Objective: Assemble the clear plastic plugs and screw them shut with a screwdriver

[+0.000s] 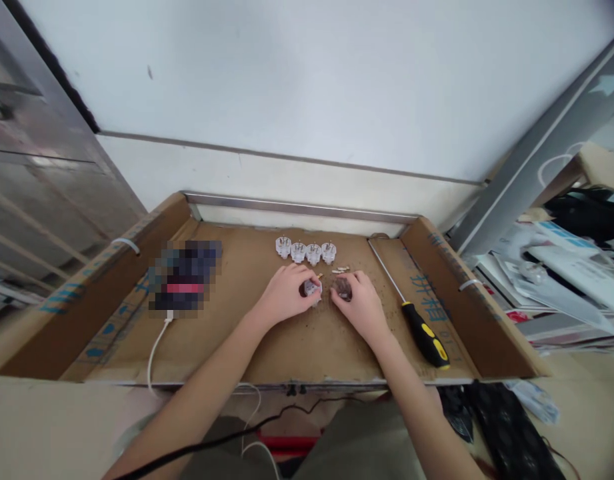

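My left hand [289, 297] is closed round a small white plug piece [314, 289], thumb and fingers on its sides. Across a narrow gap, my right hand [363, 308] grips a rounded, brownish see-through piece [342, 288], which looks like a plug cover. Just beyond the hands, several white plug pieces [305, 252] with metal pins stand in a row. A few small brass-coloured metal parts [341, 270] lie between that row and my right hand. Both held pieces are partly hidden by my fingers.
A cardboard-lined work surface [227, 340] has raised cardboard sides. To the right lies a long screwdriver [427, 333] with a black-and-yellow handle. At the left, a blurred-out dark device [187, 273] has a white cable [153, 350] running off the front edge. Dark crumbs dot the cardboard.
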{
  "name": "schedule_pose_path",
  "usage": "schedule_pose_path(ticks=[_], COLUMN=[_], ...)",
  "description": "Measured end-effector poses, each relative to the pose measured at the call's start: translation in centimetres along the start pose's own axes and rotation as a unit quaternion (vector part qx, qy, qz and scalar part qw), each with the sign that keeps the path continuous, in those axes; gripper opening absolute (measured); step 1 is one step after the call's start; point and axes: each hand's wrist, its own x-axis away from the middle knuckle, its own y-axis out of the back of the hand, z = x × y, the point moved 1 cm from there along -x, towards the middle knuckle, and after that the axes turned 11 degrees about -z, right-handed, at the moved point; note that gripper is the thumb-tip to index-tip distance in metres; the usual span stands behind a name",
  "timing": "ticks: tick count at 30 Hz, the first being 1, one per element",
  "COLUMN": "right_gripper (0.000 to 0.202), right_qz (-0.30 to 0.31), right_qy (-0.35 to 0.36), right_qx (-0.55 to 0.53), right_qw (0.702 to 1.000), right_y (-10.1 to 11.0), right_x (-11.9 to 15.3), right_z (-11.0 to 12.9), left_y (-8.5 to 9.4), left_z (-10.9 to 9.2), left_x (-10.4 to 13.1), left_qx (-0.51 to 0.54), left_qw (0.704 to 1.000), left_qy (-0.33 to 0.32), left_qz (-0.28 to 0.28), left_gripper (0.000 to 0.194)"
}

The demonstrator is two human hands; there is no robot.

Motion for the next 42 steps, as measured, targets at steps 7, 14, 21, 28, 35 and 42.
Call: schedule_pose_path(ticks=[7, 14, 21, 28, 35, 42], right_gripper=[0.036, 0.039, 0.045, 0.043, 0.041, 0.04], right_qz=[-0.107, -0.141, -0.13, -0.108, -0.076, -0.08], right_qy=[-0.083, -0.117, -0.12, -0.106, -0.076, -0.069], right_qx=[-0.072, -0.089, -0.102, -0.119, -0.135, -0.136], right_qw=[0.988, 0.979, 0.979, 0.981, 0.985, 0.985], right_y=[0.8, 0.6, -0.1, -0.5, -0.5, -0.5], right_x=[-0.3, -0.6, -0.9, -0.7, -0.5, -0.4], right_z=[0.1, -0.4, -0.3, 0.2, 0.7, 0.6], left_y=[-1.2, -1.4, -1.1, 0.0, -1.5, -1.5], left_z=[-0.2, -0.3, 0.0, 0.5, -0.7, -0.9], left_x=[-2.0, -4.1, -3.7, -3.6, -3.2, -3.1], left_qx=[-0.091, -0.15, -0.08, 0.084, 0.15, 0.089], left_qw=[0.995, 0.986, 0.995, 0.987, 0.981, 0.989], left_qy=[-0.037, 0.042, 0.057, 0.111, 0.081, 0.023], left_qz=[-0.022, 0.061, 0.007, -0.077, -0.09, -0.12], left_gripper=[0.022, 0.007, 0.006, 0.016, 0.018, 0.015])
